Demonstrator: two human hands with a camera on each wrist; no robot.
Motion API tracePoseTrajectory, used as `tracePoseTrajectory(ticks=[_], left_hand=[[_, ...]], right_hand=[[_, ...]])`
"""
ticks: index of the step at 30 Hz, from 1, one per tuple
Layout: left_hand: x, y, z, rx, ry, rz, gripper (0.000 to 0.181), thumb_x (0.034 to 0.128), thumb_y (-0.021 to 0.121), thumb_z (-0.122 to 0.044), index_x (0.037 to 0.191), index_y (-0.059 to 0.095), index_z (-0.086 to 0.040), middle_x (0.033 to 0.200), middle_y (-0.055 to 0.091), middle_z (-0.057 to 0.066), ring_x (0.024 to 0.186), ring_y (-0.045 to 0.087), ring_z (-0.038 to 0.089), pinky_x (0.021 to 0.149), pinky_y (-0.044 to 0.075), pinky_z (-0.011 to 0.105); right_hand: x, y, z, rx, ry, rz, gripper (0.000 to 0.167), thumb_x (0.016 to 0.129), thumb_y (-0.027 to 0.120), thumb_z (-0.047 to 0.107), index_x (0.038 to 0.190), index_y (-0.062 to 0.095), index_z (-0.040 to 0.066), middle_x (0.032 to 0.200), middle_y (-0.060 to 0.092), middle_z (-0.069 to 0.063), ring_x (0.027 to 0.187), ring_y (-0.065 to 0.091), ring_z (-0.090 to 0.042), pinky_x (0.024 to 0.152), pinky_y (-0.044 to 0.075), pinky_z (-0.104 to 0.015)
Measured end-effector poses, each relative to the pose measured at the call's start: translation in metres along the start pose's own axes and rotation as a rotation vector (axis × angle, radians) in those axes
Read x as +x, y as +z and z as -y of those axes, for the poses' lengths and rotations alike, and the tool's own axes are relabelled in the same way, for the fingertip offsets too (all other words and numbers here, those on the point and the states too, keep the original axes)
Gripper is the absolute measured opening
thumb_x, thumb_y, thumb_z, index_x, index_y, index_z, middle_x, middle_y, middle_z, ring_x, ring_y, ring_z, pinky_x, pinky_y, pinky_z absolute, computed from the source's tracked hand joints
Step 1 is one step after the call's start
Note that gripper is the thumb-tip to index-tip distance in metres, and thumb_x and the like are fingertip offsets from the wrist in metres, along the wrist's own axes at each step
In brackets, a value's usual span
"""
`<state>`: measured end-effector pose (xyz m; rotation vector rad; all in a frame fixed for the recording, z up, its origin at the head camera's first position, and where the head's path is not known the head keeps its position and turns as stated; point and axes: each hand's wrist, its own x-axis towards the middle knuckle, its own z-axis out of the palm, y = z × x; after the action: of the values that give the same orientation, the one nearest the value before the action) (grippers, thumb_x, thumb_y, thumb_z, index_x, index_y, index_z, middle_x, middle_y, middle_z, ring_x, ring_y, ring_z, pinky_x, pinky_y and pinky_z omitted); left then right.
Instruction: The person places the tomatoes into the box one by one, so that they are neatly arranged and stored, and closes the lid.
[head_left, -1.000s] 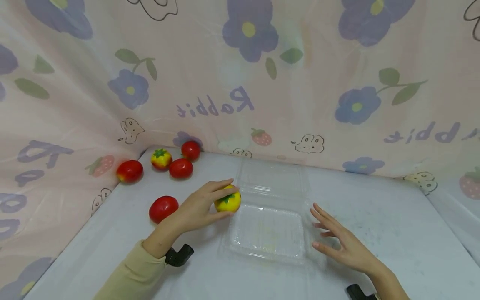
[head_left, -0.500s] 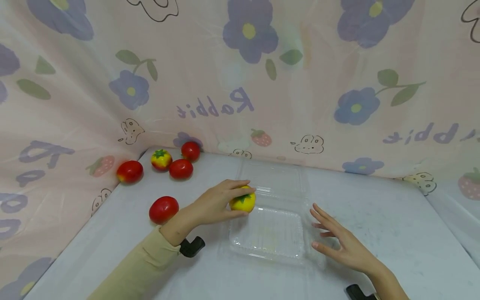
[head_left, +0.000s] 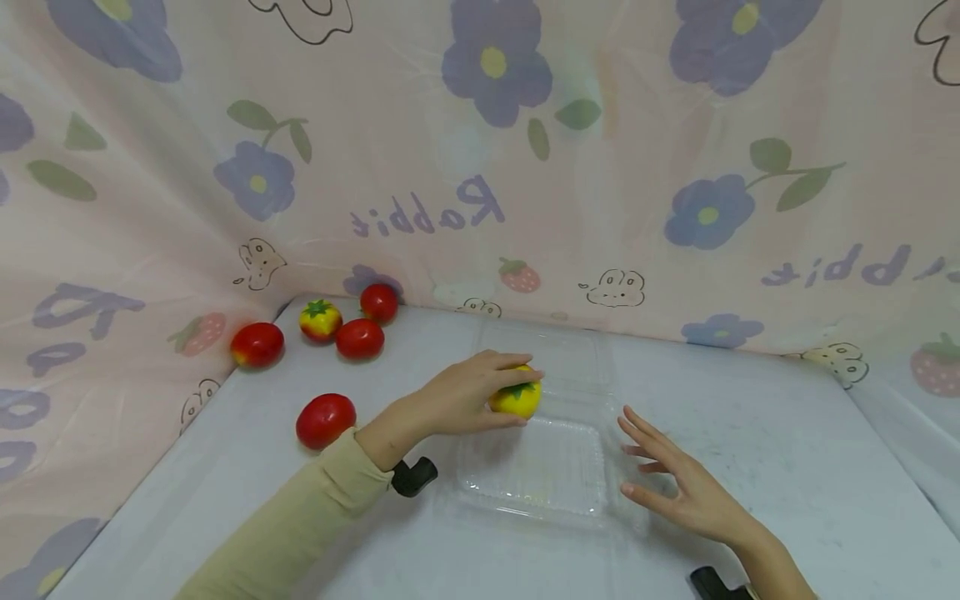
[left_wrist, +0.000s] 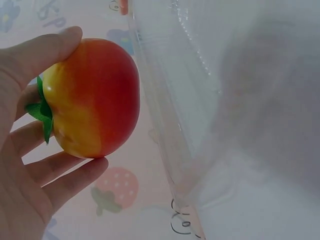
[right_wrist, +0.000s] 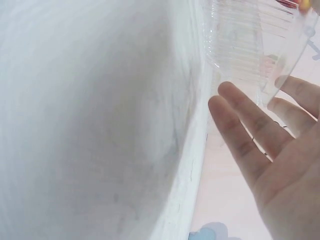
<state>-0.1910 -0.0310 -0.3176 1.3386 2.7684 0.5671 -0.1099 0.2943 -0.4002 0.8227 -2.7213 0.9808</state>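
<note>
My left hand (head_left: 468,395) grips a yellow tomato-like fruit (head_left: 517,400) with a green leafy top, above the middle of the clear plastic box (head_left: 532,475), whose lid (head_left: 547,354) lies unfolded behind it. In the left wrist view the same fruit (left_wrist: 100,100) shows a red underside, held between the thumb and fingers of the left hand (left_wrist: 30,165). To the right of the box my right hand (head_left: 690,492) has its fingers spread and holds nothing; in the right wrist view this hand (right_wrist: 280,155) also appears empty.
At the back left are a red fruit (head_left: 257,345), a yellow-red one (head_left: 320,321) and two more red ones (head_left: 360,339) (head_left: 378,303). Another red fruit (head_left: 326,421) lies left of the left forearm. A patterned cloth (head_left: 420,150) stands behind the white table (head_left: 750,433).
My left hand has carried the yellow fruit rightward, from the box's left edge to above its middle. The right hand has stayed nearly still.
</note>
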Motion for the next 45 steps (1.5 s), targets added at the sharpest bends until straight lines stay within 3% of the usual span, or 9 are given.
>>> tracePoseTrajectory(ticks=[7,19,27,37,45], left_hand=[[0.015,0.001,-0.009,0.028,0.006,0.037,0.059,0.0878,0.068,-0.040,0.141,0.050,-0.023,0.151,0.041,0.003,0.135,0.042,0.024,0.104,0.045,0.041],[0.034,0.013,-0.030,0.074,0.039,0.139,0.058,0.0881,0.068,-0.039,0.142,0.048,-0.027,0.152,0.039,0.000,0.135,0.041,0.020,0.105,0.044,0.035],[0.043,0.023,-0.035,0.068,0.042,0.184,0.059,0.0881,0.067,-0.040,0.142,0.047,-0.028,0.152,0.039,-0.001,0.135,0.042,0.019,0.106,0.042,0.034],[0.055,0.034,-0.039,0.088,0.100,0.238,0.059,0.0886,0.066,-0.040,0.143,0.047,-0.026,0.151,0.040,0.001,0.136,0.041,0.020,0.111,0.037,0.031],[0.062,0.043,-0.043,0.072,0.092,0.300,0.057,0.0890,0.067,-0.036,0.142,0.048,-0.025,0.151,0.041,0.000,0.135,0.042,0.016,0.111,0.036,0.029]], right_hand=[[0.001,-0.001,-0.001,-0.009,0.002,0.003,0.080,0.083,0.075,0.018,0.150,0.032,0.016,0.158,0.026,-0.009,0.116,0.058,-0.010,0.085,0.054,-0.028],[0.001,-0.002,-0.002,-0.003,0.023,0.011,0.080,0.084,0.074,0.018,0.151,0.031,0.018,0.159,0.024,-0.005,0.115,0.058,-0.010,0.085,0.054,-0.027],[0.000,-0.002,-0.002,-0.002,0.039,0.013,0.079,0.085,0.073,0.018,0.151,0.030,0.020,0.159,0.024,-0.004,0.115,0.058,-0.011,0.085,0.054,-0.028],[0.000,0.000,-0.001,0.001,0.043,0.020,0.079,0.085,0.073,0.018,0.151,0.029,0.020,0.159,0.023,-0.003,0.115,0.058,-0.011,0.085,0.055,-0.029],[0.001,0.000,0.001,0.008,0.036,0.023,0.079,0.085,0.073,0.018,0.151,0.030,0.015,0.158,0.024,-0.010,0.115,0.058,-0.010,0.084,0.055,-0.030]])
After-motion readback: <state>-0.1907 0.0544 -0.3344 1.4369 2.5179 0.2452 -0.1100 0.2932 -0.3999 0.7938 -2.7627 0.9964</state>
